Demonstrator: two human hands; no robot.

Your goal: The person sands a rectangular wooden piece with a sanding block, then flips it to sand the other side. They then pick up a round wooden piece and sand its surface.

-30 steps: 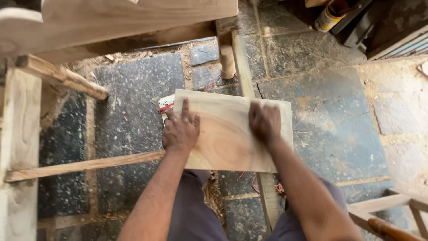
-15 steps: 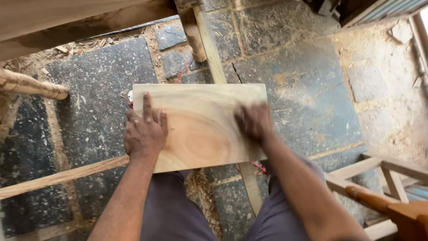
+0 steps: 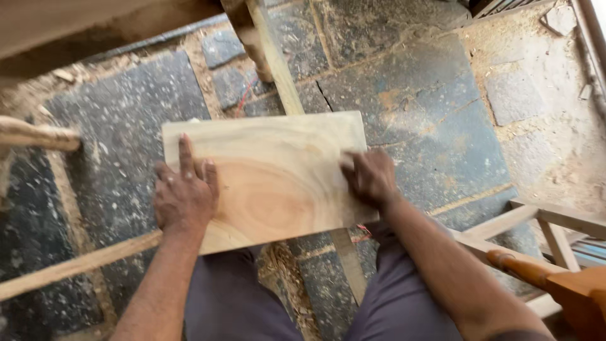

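Note:
A pale rectangular wooden board [image 3: 278, 170] with a reddish grain swirl lies across my lap, above a dark stone floor. My left hand [image 3: 185, 192] rests flat on its left part, fingers spread and pointing away from me. My right hand [image 3: 369, 177] presses on the board's right edge with fingers curled; it looks motion-blurred, and whether something small sits under the fingers cannot be told.
A long wooden slat [image 3: 278, 63] runs under the board from top to bottom. Another slat [image 3: 69, 265] slants at the lower left. A round wooden rail [image 3: 35, 134] sticks in at left. A wooden chair frame [image 3: 555, 252] stands at lower right. Sawdust covers the floor.
The view has shifted, so the board sits lower and more central. My right hand has slid from the board's upper right toward its right edge. The left hand stays flat on the left.

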